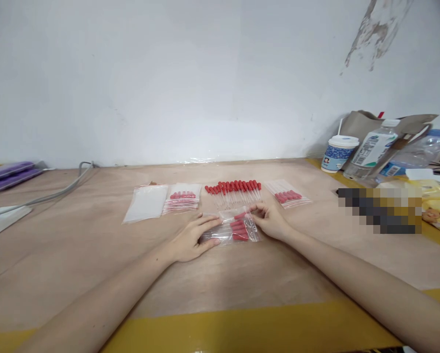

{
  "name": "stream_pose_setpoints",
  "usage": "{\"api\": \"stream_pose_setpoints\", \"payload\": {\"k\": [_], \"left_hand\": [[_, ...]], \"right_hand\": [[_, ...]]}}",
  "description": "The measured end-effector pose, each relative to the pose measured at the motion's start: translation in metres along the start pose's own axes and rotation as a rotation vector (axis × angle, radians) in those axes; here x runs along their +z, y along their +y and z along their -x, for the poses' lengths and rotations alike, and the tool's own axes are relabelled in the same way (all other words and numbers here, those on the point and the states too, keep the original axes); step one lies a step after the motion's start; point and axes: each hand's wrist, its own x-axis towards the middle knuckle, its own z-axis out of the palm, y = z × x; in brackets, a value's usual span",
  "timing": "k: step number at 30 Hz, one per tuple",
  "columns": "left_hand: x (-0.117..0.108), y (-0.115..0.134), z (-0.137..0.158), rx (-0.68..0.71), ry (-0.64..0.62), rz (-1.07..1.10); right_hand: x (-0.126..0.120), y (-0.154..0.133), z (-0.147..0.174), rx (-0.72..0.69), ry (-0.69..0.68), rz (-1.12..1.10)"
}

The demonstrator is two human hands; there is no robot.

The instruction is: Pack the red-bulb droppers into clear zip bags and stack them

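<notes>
A row of droppers [242,186] with red tops lies on the brown table [242,279]. The clear bag [226,236] lies flat just in front of the row, on the person's side. Some red tops [239,229] show inside it. Next to the row, the left hand [192,240] rests on one end of the bag with its fingers spread wide. Also in front of the row, the right hand [273,221] has its thumb and fingers close together at the bag's other end. One cannot tell if they pinch it. Just left of the row is a stack of filled bags [186,189], and further left are flat, whitish bags [145,202]. Just right of the row lie more bags with red tops [277,187]. Well to the right of the row stand a paper cup [338,156] and a bottle [372,147].
</notes>
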Motion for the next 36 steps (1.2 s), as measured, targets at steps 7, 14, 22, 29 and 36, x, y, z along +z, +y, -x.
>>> {"api": "stream_pose_setpoints", "payload": {"k": [7, 14, 22, 29, 36], "left_hand": [[0.000, -0.001, 0.000, -0.009, -0.012, -0.017], [0.000, -0.001, 0.000, -0.006, -0.013, -0.004], [-0.002, -0.001, 0.000, 0.013, -0.029, 0.009], [-0.003, -0.001, 0.001, -0.003, 0.188, -0.099], [0.002, -0.011, -0.001, -0.210, 0.352, -0.279]], "right_hand": [[0.012, 0.001, 0.002, 0.164, 0.038, -0.016], [0.001, -0.010, -0.003, 0.321, 0.109, -0.086], [-0.006, -0.032, 0.005, 0.359, -0.267, -0.239], [-0.045, -0.026, -0.012, 0.220, -0.015, -0.549], [-0.069, 0.018, -0.036, 0.083, 0.573, -0.406]]}}
